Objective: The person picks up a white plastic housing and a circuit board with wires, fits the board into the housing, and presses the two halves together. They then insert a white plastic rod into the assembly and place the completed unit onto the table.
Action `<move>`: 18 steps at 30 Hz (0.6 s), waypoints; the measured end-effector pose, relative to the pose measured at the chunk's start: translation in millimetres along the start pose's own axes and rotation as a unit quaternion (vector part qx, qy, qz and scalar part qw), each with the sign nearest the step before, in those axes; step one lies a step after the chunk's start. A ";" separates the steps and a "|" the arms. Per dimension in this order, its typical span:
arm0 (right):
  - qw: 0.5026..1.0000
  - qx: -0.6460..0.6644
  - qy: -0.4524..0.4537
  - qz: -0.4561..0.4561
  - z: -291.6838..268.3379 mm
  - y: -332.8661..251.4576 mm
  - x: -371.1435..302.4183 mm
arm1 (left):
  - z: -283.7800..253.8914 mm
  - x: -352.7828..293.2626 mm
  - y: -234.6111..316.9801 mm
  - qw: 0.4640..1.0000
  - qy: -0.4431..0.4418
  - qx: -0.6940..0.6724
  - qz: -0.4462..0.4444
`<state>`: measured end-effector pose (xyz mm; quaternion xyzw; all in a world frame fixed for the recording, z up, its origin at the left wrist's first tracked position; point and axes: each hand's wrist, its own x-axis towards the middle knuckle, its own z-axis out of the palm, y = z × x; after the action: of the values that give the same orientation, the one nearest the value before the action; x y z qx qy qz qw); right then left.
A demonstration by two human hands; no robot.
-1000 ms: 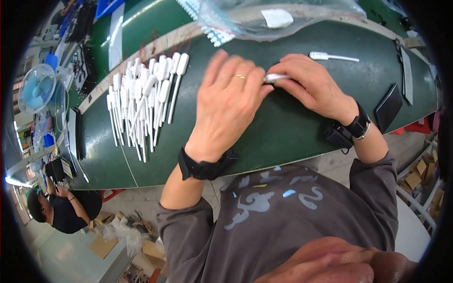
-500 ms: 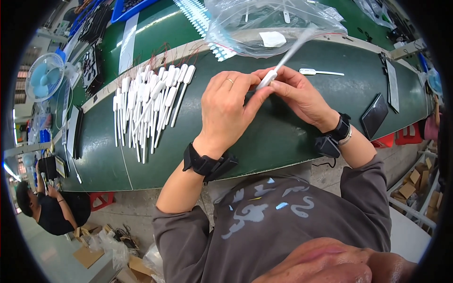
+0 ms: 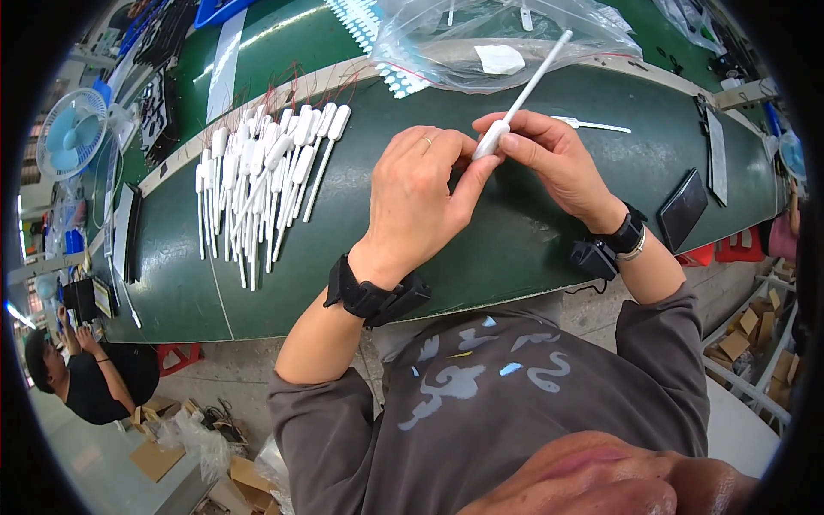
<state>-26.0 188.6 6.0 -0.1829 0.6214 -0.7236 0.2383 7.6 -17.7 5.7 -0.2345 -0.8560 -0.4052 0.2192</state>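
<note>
A white plastic stick (image 3: 536, 79) with a thick handle end is held over the bench, its thin shaft tilted up toward the far right. My left hand (image 3: 410, 196) pinches the handle's lower end between thumb and fingers. Beside it, my right hand (image 3: 571, 167) grips the handle near the shaft. Part of the handle is hidden by my fingers. Left of my hands lies a pile of similar white sticks (image 3: 257, 172), thick ends away from me, with thin red wires (image 3: 296, 77) beyond them. Another white stick (image 3: 605, 128) lies singly behind my right hand.
A clear plastic bag (image 3: 429, 64) and a strip of white-blue stickers (image 3: 365, 30) lie at the far side of the green bench (image 3: 481, 275). A dark phone-like slab (image 3: 683, 209) lies at right. A fan (image 3: 73, 133) stands far left; a person (image 3: 94, 378) works below it.
The stick's shaft, blurred earlier, is now sharp and points a little higher. Both hands keep hold of the handle. The whole view has shifted slightly.
</note>
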 end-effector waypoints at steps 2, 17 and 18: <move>1.000 -0.029 0.003 -0.002 0.3 -0.1 -1.0 | -0.2 0.5 2.5 0.999 -0.012 -0.014 -0.030; 0.999 -0.029 0.004 0.016 1.2 -0.9 -1.2 | -0.2 0.3 8.1 0.985 -0.061 -0.085 -0.139; 1.000 -0.027 0.007 0.014 1.1 -0.6 -1.2 | 0.3 0.3 8.0 0.985 -0.063 -0.079 -0.137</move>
<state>-24.4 188.5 6.8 -0.1755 0.6449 -0.7044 0.2392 11.9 -12.9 10.4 -0.1566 -0.8572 -0.4827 0.0883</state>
